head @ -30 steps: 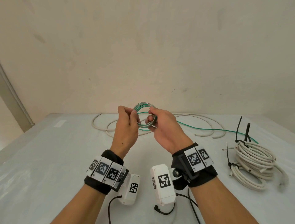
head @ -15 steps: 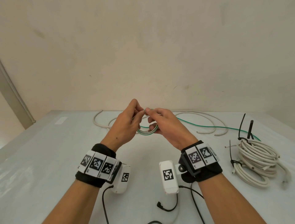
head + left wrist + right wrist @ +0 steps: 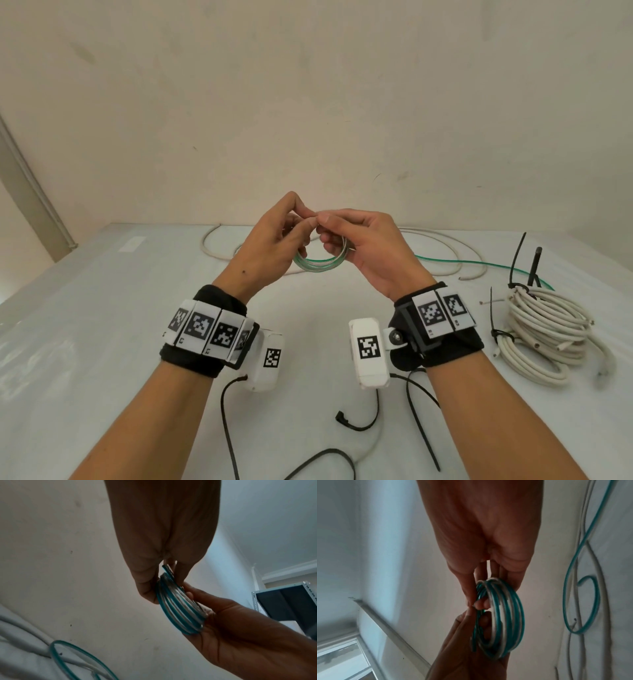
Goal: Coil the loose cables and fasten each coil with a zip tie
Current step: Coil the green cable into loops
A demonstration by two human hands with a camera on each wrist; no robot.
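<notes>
Both hands raised above the white surface point(image 3: 102, 342), left hand point(image 3: 270, 246) and right hand point(image 3: 373, 250) pinching a small green-and-clear wire coil point(image 3: 320, 265), its upper arc hidden behind fingertips, green tail point(image 3: 479, 263) trailing right of the right hand

A plain cream wall point(image 3: 308, 102), marked with a few faint scuffs and specks, rises behind a table point(image 3: 85, 325) draped in a white covering that catches a soft sheen at its near left. A pale grey strip point(image 3: 32, 178) runs diagonally down the wall at far left. The left wrist view shows a white ceiling point(image 3: 274, 520) edged with moulding and a grey metal shelving frame point(image 3: 283, 601); the right wrist view shows a bright window point(image 3: 339, 660) low in the corner.
</notes>
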